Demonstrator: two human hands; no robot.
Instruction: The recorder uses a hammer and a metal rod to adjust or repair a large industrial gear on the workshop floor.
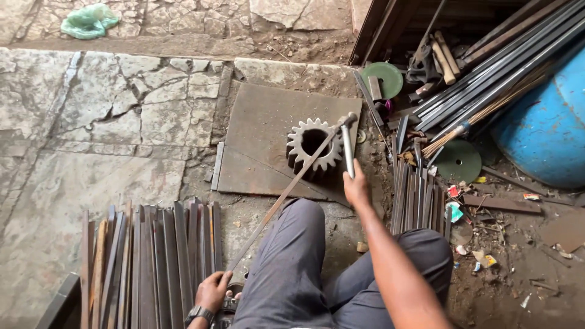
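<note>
Gripping the shaft of a hammer, the right hand has its fingers wrapped tight around the lower end of the metal handle, the arm stretched forward over the right knee. The hammer's small head sits at the top, touching the far end of a long thin flat metal strip. That strip runs on a slant from the hammer head down to the left hand, which is closed around its near end beside the left knee; a dark wristwatch shows on that wrist. The strip's upper part lies across the top of a large toothed gear wheel, which stands on a rusty steel plate laid flat on the floor. The person sits with both legs in grey trousers just short of the plate.

To the left of the left hand, a row of cut flat bars lies side by side on the cracked stone floor. To the right of the right hand, another bundle of short bars lies on dirt. Beyond it are two green cutting discs, long steel bars leaning in a heap, and a blue barrel at the right edge. A green plastic bag lies well away at the top left.
</note>
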